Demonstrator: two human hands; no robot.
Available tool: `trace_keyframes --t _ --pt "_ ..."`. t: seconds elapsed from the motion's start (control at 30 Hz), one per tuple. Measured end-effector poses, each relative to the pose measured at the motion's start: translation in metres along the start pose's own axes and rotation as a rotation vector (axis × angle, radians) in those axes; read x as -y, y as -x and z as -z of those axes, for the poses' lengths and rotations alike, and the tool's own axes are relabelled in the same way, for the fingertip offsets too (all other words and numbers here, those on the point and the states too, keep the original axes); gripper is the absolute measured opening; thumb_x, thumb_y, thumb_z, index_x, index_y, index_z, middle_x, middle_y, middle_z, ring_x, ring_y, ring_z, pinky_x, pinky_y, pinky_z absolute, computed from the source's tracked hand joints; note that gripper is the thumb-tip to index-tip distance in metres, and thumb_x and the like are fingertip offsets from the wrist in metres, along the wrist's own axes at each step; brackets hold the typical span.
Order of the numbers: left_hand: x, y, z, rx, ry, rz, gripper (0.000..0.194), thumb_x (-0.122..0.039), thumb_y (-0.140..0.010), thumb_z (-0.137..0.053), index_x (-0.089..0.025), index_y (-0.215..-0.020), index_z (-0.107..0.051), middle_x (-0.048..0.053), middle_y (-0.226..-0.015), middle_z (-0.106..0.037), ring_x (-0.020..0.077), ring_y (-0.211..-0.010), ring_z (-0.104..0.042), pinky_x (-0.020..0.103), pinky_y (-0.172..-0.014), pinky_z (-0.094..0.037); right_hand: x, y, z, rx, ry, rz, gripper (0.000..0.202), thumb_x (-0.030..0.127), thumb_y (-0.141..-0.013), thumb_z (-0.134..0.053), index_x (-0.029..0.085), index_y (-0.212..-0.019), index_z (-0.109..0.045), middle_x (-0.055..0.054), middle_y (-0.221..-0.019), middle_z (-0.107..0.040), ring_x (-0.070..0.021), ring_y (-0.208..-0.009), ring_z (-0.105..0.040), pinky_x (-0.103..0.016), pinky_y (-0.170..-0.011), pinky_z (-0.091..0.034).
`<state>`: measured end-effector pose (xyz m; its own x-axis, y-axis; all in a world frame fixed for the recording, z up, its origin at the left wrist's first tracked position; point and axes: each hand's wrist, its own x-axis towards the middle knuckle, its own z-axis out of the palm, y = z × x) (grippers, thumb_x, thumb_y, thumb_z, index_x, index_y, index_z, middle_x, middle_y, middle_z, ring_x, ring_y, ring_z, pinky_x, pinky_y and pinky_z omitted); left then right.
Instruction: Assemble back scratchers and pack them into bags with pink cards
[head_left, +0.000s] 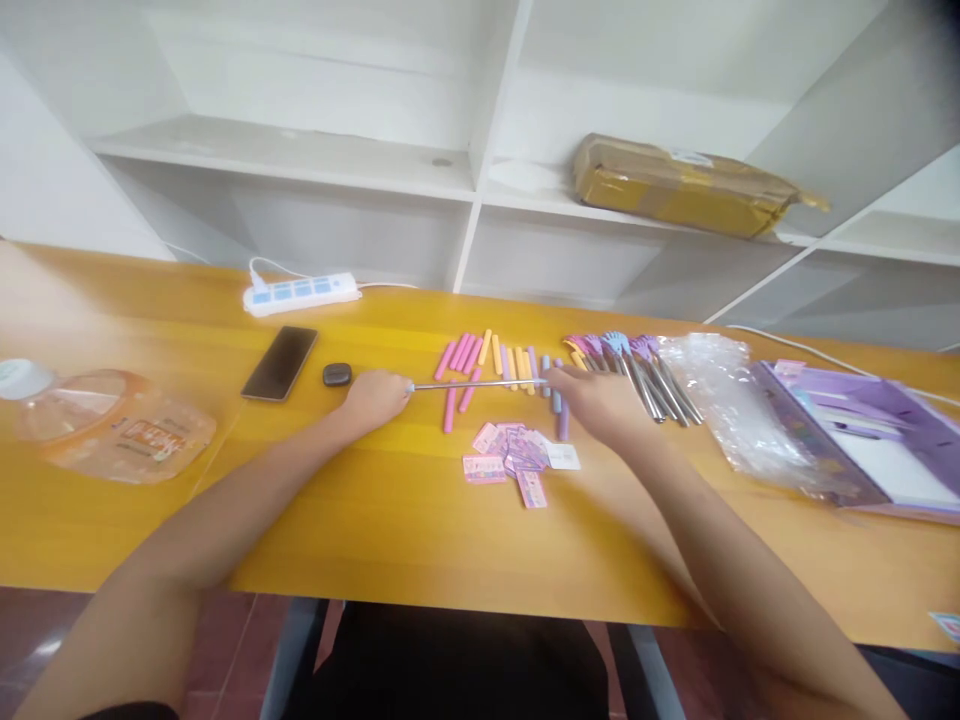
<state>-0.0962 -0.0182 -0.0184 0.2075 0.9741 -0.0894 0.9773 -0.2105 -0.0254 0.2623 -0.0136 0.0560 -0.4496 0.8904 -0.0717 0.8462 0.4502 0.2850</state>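
Observation:
A thin metal rod point(480, 384) stretches level between my two hands above the table. My left hand point(377, 398) is closed round its left end, where a bit of light blue shows. My right hand point(592, 402) is closed at the other end, its fingers partly hidden. Under and behind the rod lie pink sticks point(463, 352), yellow sticks point(496, 353) and blue sticks point(556, 385). Nearer to me is a loose pile of small pink and purple cards point(517, 450). Right of my right hand, several metal rods with coloured hand-shaped ends point(652, 380) lie bunched together.
On the wooden table point(360, 530) are a large plastic bottle point(142, 425), a phone point(280, 363), a small black case point(337, 374), a power strip point(304, 293), clear plastic wrap point(750, 410) and an open purple box point(832, 470). A taped package point(682, 190) sits on the shelf behind.

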Motion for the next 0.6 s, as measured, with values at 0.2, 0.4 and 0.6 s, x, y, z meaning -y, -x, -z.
trace_keyframes --t 0.2,0.4,0.6 --pt "-0.006 -0.001 -0.001 0.000 0.033 -0.022 0.037 -0.026 -0.102 -0.048 -0.017 -0.100 -0.084 0.019 -0.096 -0.082 0.0351 -0.096 -0.079 0.042 -0.082 -0.056 -0.168 0.090 -0.050 -0.136 0.121 -0.342 0.053 0.021 -0.098 -0.045 0.039 -0.140 -0.072 -0.015 -0.137 -0.074 -0.0291 -0.094 -0.071 -0.040 -0.066 -0.041" --pt "-0.014 -0.002 -0.002 0.005 0.027 -0.061 0.035 -0.022 -0.099 -0.049 -0.017 -0.096 -0.083 0.019 -0.093 -0.081 0.0346 -0.091 -0.078 0.041 -0.078 -0.055 -0.258 0.161 -0.068 -0.483 0.164 -0.646 0.051 0.035 -0.105 -0.036 0.032 -0.137 -0.076 -0.018 -0.123 -0.079 -0.0284 -0.087 -0.071 -0.041 -0.062 -0.041" --pt "-0.015 0.000 -0.003 -0.001 0.016 -0.063 0.035 -0.025 -0.101 -0.048 -0.019 -0.097 -0.082 0.017 -0.096 -0.081 0.0321 -0.093 -0.078 0.039 -0.078 -0.054 -0.249 0.159 -0.068 -0.404 -0.048 -0.571 0.058 0.038 -0.095 -0.044 0.046 -0.150 -0.061 -0.015 -0.135 -0.075 -0.0314 -0.113 -0.070 -0.045 -0.079 -0.047"
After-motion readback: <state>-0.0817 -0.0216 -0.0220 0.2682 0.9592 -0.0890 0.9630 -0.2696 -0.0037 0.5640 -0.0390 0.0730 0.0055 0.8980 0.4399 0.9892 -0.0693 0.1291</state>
